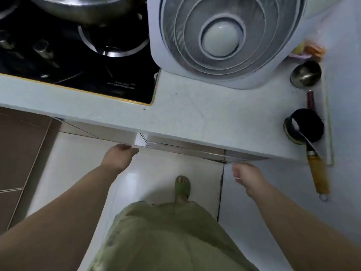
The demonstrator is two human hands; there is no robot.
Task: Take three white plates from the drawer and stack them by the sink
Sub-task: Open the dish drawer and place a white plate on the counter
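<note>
No white plates and no sink are in view. Below the white countertop (195, 114) runs the top edge of the drawer front (185, 151), a thin metallic strip. The drawer's inside is hidden. My left hand (119, 156) reaches down to that strip, fingers curled onto the edge left of centre. My right hand (247, 178) hangs just below the strip's right end, fingers loosely curled and apart, holding nothing and not touching the drawer.
A black gas hob (78, 61) with a steel pot (84, 8) fills the counter's left. A white fan (222, 38) lies at the back centre. Two ladles (304, 126) and a small steel cup (305, 74) sit at the right. My foot in a green sandal (182, 185) stands on the white floor tiles.
</note>
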